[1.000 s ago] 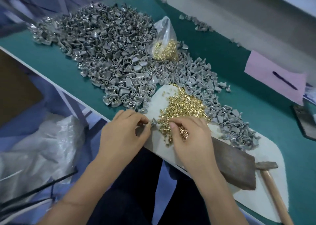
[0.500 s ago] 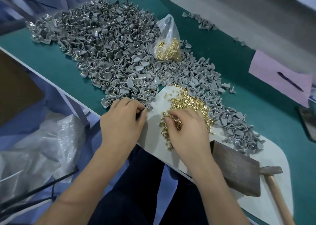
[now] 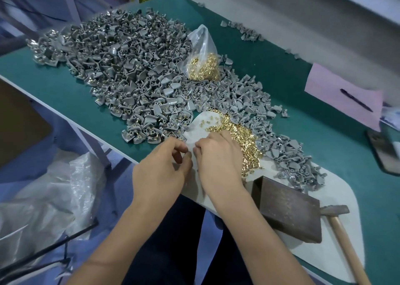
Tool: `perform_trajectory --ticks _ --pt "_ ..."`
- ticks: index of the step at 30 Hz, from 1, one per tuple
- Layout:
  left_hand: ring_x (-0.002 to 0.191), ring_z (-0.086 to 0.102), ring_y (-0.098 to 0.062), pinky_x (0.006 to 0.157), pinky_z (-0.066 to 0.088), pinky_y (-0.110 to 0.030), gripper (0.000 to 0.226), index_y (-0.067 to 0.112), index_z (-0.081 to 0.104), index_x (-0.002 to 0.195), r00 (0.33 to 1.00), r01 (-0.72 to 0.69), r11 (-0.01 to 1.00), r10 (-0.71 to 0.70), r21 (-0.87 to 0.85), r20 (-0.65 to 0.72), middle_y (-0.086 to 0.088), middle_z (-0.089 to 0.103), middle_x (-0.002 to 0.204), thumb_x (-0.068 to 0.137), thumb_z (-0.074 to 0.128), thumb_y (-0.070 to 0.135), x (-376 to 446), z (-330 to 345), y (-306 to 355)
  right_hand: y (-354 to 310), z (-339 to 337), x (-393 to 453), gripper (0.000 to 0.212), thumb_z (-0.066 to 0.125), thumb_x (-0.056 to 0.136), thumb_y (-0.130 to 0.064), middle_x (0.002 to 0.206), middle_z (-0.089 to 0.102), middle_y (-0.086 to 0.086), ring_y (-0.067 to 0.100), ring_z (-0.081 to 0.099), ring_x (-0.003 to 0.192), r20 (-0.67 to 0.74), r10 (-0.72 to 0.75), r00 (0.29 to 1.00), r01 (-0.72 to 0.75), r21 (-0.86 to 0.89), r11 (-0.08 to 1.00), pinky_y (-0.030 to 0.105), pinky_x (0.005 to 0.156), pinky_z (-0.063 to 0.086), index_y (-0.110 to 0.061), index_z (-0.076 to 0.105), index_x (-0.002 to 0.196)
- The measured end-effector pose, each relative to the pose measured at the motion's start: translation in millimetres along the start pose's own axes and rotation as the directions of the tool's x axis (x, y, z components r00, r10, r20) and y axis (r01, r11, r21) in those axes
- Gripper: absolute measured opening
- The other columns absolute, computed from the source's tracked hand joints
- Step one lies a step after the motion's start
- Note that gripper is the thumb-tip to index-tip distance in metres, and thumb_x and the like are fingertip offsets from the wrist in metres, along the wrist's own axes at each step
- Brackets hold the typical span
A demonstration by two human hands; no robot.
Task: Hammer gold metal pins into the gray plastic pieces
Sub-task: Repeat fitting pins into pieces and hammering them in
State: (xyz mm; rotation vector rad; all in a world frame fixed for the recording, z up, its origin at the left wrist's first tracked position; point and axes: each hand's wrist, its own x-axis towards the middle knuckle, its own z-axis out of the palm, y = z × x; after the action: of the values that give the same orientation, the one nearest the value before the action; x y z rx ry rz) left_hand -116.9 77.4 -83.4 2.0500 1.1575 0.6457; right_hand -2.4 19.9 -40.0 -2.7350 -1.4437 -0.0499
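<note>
Two bare hands meet at the near table edge. Head view: the left hand [image 3: 164, 172] has its fingers curled, apparently pinching a small gray plastic piece [image 3: 188, 154], mostly hidden. The right hand [image 3: 218, 161] curls its fingertips toward it; whether it pinches a pin cannot be told. Loose small gold metal pins [image 3: 240, 137] lie just beyond the right hand, on the white mat [image 3: 337, 239]. Judged light, stiff and slippery, the pins are best taken by the shank between thumb and forefinger. A wooden-handled hammer [image 3: 344, 230] rests to the right, beside a dark metal block [image 3: 285, 207].
</note>
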Motion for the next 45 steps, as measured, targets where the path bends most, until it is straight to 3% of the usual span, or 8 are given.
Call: perform_trajectory --ticks 6,10,14,17,23,28,32,45 --pt "0.075 0.057 0.005 0.056 0.037 -0.024 0.014 0.044 0.053 0.095 0.999 0.034 0.999 -0.033 -0.033 0.025 0.030 0.060 0.092 0.087 0.062 0.050 1 -1 2 -1 -7 4 0.018 0.063 0.097 -0.031 0.116 0.065 0.002 0.025 0.049 0.117 0.015 0.004 1.000 -0.004 0.001 1.000 0.037 0.094 0.038 -0.020 0.068 0.111" --pt "0.075 0.057 0.005 0.056 0.039 -0.026 0.015 0.043 0.055 0.096 0.999 0.010 0.998 -0.008 -0.066 0.035 0.027 0.061 0.090 0.087 0.064 0.050 -2 2 9 16 -11 -10 0.014 0.056 0.102 -0.032 0.111 0.065 -0.005 0.018 0.054 0.106 -0.102 0.050 0.994 -0.031 0.187 0.982 0.033 0.088 0.044 -0.024 0.064 0.109" --pt "0.073 0.054 0.003 0.056 0.039 -0.028 0.010 0.043 0.056 0.093 0.990 -0.088 0.990 0.099 -0.114 0.098 0.024 0.061 0.089 0.088 0.064 0.047 -8 12 26 52 -17 -36 0.004 0.062 0.096 -0.023 0.092 0.066 -0.012 0.010 0.060 0.087 -0.171 0.194 0.966 -0.105 0.425 0.899 0.032 0.076 0.050 -0.026 0.064 0.097" --pt "0.069 0.052 0.008 0.056 0.032 -0.017 0.007 0.042 0.058 0.091 0.962 -0.180 0.969 0.209 -0.168 0.173 0.025 0.061 0.090 0.090 0.065 0.042 -12 23 42 86 -20 -59 0.012 0.066 0.092 -0.019 0.090 0.065 -0.017 0.005 0.060 0.083 -0.229 0.376 0.898 -0.178 0.592 0.786 0.030 0.074 0.052 -0.030 0.066 0.096" --pt "0.074 0.052 0.006 0.062 0.036 -0.021 0.003 0.041 0.060 0.094 0.883 -0.282 0.920 0.360 -0.273 0.301 0.023 0.062 0.093 0.094 0.062 0.038 -20 55 71 129 -11 -84 0.019 0.060 0.099 -0.014 0.106 0.072 -0.011 0.011 0.065 0.095 -0.257 0.507 0.822 -0.269 0.610 0.745 0.033 0.086 0.053 -0.025 0.072 0.110" --pt "0.087 0.060 0.005 0.072 0.051 -0.026 0.003 0.045 0.060 0.097 0.862 -0.321 0.925 0.375 -0.205 0.342 0.028 0.063 0.098 0.094 0.059 0.045 1 74 90 136 -4 -89 0.018 0.063 0.097 -0.012 0.091 0.072 -0.018 0.001 0.067 0.089 -0.267 0.665 0.697 -0.174 0.837 0.519 0.011 0.078 0.047 -0.028 0.070 0.101" --pt "0.080 0.059 0.008 0.067 0.049 -0.021 0.012 0.046 0.060 0.102 0.838 -0.440 0.898 0.408 0.005 0.362 0.029 0.061 0.095 0.092 0.065 0.045 28 91 109 141 -2 -90 0.017 0.063 0.097 -0.013 0.090 0.072 -0.016 0.006 0.068 0.088 -0.234 0.735 0.636 -0.130 0.907 0.402 0.011 0.075 0.047 -0.028 0.070 0.101" --pt "0.084 0.057 -0.006 0.054 0.031 -0.023 0.009 0.037 0.068 0.092 0.778 -0.607 0.734 0.471 0.305 0.416 0.018 0.060 0.090 0.088 0.071 0.045 39 114 141 143 -1 -90 0.016 0.063 0.096 -0.010 0.089 0.069 -0.021 0.003 0.065 0.085 -0.238 0.701 0.673 -0.070 0.922 0.381 0.010 0.074 0.045 -0.025 0.069 0.096"
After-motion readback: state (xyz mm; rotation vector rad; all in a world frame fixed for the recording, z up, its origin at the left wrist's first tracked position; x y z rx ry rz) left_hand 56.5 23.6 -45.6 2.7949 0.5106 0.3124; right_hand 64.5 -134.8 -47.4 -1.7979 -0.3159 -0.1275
